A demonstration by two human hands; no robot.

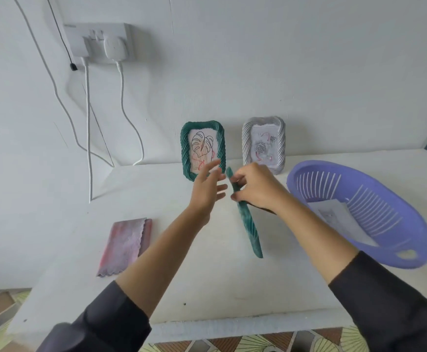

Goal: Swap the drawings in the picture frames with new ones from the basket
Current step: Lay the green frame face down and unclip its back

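My right hand (pixel 254 185) grips a green ribbed picture frame (pixel 248 224), held edge-on above the white table, so its front is hidden. My left hand (pixel 207 189) is just left of it with straight fingers, holding nothing. Against the wall leans a second green frame (pixel 222 146) with a leaf drawing, and to its right a silver frame (pixel 281 141) with a rose drawing. A purple slotted basket (pixel 390 224) at the right holds a paper drawing (pixel 334 212).
A folded pink-grey cloth (pixel 126 245) lies on the table (pixel 156 288) at the left. A wall socket (pixel 98 41) with two white cables hanging down to the table sits at the upper left. The table's front edge is near my sleeves.
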